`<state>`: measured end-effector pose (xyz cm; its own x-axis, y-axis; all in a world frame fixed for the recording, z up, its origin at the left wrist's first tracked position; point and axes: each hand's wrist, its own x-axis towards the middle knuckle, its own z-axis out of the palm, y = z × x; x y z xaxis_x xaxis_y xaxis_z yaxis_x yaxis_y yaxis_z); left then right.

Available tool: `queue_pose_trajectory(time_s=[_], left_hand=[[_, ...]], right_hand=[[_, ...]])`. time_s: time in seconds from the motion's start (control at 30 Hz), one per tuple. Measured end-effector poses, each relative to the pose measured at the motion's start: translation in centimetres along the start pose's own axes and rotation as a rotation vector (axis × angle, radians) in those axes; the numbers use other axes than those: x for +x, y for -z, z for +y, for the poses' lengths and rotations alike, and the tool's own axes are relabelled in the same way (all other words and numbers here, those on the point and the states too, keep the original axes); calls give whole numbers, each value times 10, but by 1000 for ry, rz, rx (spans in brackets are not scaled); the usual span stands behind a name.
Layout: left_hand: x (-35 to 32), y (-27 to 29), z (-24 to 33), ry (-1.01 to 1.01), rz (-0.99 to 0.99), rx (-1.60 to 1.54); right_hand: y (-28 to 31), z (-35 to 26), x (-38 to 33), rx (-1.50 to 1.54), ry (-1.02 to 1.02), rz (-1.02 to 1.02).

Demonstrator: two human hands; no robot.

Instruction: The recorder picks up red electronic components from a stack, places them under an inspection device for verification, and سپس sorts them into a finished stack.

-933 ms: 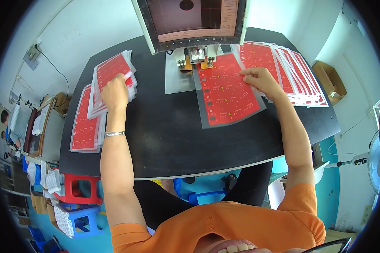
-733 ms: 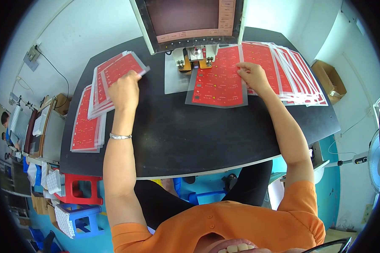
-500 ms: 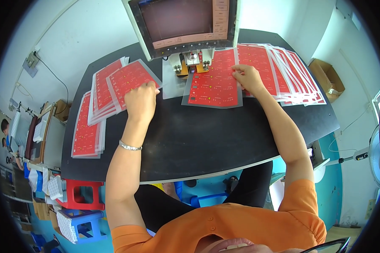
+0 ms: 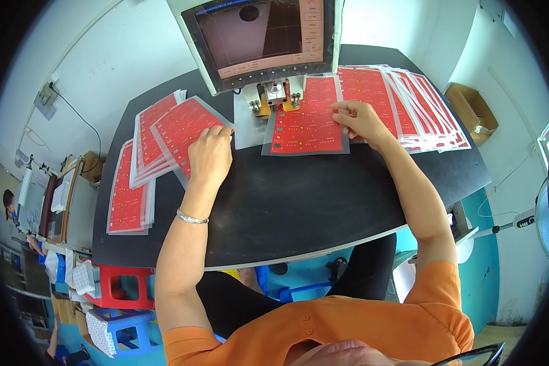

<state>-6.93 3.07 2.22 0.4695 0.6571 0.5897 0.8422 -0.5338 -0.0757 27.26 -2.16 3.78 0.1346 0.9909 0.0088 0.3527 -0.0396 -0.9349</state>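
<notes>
My left hand [image 4: 210, 154] is closed on the right side of a red printed sheet [image 4: 180, 125] with clear borders, which lies slanted over the left stack. My right hand [image 4: 361, 122] pinches the right edge of another red sheet [image 4: 311, 125] on the table. That sheet's upper left part lies under the head of a small machine [image 4: 276, 94] with brass-coloured feet. Above it a monitor [image 4: 259, 67] shows a dark round spot on a pale area. My fingers hide part of both sheet edges.
More red sheets [image 4: 128, 201] lie at the table's left. A fanned stack of red sheets [image 4: 409, 110] covers the right side of the black table [image 4: 299, 213]. Beyond the right edge stand a cardboard box [image 4: 473, 113] and a fan [image 4: 543, 226]. Red and blue stools [image 4: 125, 287] stand lower left.
The monitor has gone from a plain dark picture to one with a round dark spot. My left hand has shifted slightly right and down. The sheet under the machine lies almost unchanged.
</notes>
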Motion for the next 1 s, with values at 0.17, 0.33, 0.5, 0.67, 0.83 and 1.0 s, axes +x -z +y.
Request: queue_pose_trajectory(time_s=[0.17, 0.33, 0.5, 0.67, 0.83, 1.0], left_hand=[[-2, -7, 7, -67, 20, 1], [-5, 2, 32, -55, -123, -92], [-9, 7, 44, -113, -140, -101], [-9, 8, 43, -125, -162, -77], [-10, -1, 43, -108, -114, -103], [-17, -18, 37, -140, -44, -74]], right_hand=[[2, 2, 4, -6, 10, -45], [-6, 12, 19, -214, 100, 170], [-13, 16, 25, -303, 142, 256], [-14, 15, 25, -303, 127, 259], [-14, 15, 25, -300, 114, 254], [-14, 30, 37, -463, 279, 325]])
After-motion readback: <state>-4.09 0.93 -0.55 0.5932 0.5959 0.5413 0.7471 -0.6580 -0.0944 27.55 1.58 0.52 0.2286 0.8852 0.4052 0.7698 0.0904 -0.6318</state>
